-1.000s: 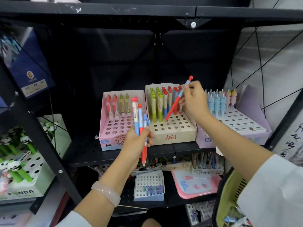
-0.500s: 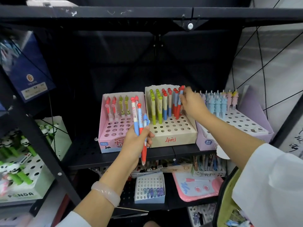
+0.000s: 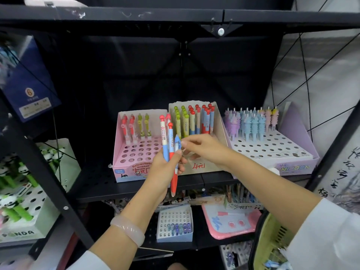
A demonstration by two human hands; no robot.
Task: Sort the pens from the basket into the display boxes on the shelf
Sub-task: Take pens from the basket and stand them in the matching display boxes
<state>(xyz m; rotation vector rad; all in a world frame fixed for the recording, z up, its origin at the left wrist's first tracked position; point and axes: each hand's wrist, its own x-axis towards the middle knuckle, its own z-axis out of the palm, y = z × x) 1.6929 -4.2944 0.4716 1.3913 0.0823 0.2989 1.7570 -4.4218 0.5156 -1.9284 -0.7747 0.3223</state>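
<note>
— Black metal shelf (image 3: 136, 189), dim backdrop. Three perforated cardboard display boxes in a row on it: pink box (image 3: 136, 152) left, beige box marked "4" (image 3: 200, 164) middle, lilac box (image 3: 272, 152) right.

— Hands?

— Left hand (image 3: 165, 168) in front of the pink and beige boxes, fingers curled round a bunch of pens (image 3: 169, 145) with red knob caps and blue, cream and red barrels, tips down. Right hand (image 3: 204, 149) just beside it, thumb and forefinger pinched together at the blue pen top in the bunch; whether it actually grips the pen, cannot tell.

— Box contents?

— Beige: green- and red-capped pens upright along the far rows. Pink: four pens at far left. Lilac: pastel ridged pens at the far side.

— Basket?

— Yellow-green plastic basket (image 3: 272, 240), near right, on the right forearm.
</note>
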